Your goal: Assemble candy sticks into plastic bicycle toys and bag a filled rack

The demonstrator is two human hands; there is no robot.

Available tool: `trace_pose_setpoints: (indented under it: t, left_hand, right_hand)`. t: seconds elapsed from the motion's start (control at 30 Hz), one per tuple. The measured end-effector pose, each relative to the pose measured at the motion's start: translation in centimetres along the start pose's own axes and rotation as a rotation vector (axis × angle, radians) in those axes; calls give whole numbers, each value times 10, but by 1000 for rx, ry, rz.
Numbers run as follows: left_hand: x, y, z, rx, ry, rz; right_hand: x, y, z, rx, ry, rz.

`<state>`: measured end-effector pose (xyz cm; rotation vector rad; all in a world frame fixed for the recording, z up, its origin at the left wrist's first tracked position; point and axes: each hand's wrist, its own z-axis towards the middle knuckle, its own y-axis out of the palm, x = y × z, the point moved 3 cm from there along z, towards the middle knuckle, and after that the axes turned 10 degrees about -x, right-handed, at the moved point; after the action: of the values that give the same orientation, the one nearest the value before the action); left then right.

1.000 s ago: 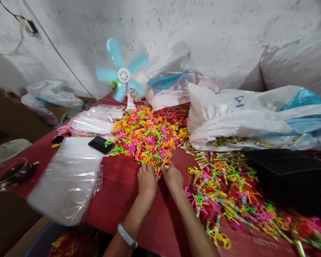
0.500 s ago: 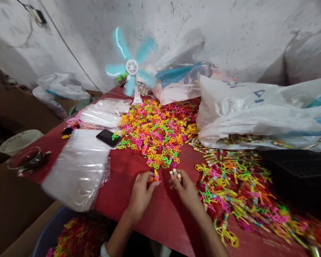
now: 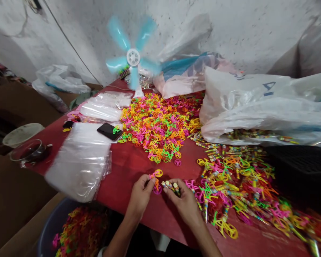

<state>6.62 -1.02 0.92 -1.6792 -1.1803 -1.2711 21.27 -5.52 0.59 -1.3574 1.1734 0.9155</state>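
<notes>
My left hand (image 3: 140, 194) pinches small coloured plastic toy pieces (image 3: 157, 174) in yellow, pink and orange with ring-shaped parts, above the red table (image 3: 163, 228). Close beside it, my right hand (image 3: 186, 203) is closed around several short printed tubes (image 3: 171, 186) with pale ends that point toward the left hand. Beyond both hands lies a large heap of similar plastic pieces (image 3: 155, 125) in mixed colours. To the right spreads a pile of the ringed pieces joined with printed tubes (image 3: 230, 192), its nearest part touching or just behind my right hand.
A fan (image 3: 133, 58) with turning blue blades stands at the back. Clear plastic bags (image 3: 79, 160) and a phone (image 3: 109, 131) lie left. A large white sack (image 3: 243, 107) and black crate (image 3: 299, 178) stand right. A tub of pieces (image 3: 44, 232) sits below the table edge.
My left hand has drawn away from the heap's front edge with plastic pieces in its fingers. Pink pieces with tubes now lie beside my right hand. The view has shifted slightly.
</notes>
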Motion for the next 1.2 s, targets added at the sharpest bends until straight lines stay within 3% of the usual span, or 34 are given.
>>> trace_pose_setpoints:
  t: [0.17, 0.47, 0.6, 0.73, 0.83, 0.97, 1.07, 1.2]
  left_hand:
    - [4, 9, -4, -11, 48, 65]
    - [8, 11, -10, 108, 275, 592]
    - [8, 15, -13, 124, 305, 625]
    - [5, 15, -12, 142, 251, 565]
    - [1, 11, -7, 72, 144, 436]
    - [-8, 11, 1, -71, 50, 278]
    - [-13, 23, 7, -147, 32, 210]
    - [-3, 47, 15, -284, 54, 115]
  right_hand:
    - [-2, 0, -4, 7, -4, -14]
    - [-8, -3, -8, 5, -139, -271]
    - [-10, -5, -7, -73, -128, -331]
    - [-15, -1, -9, -23, -225, -439]
    - [-11, 1, -8, 33, -188, -371]
    - [7, -5, -4, -90, -27, -97]
    - [13, -19, -4, -127, 43, 31]
    - [4, -45, -12, -18, 66, 31]
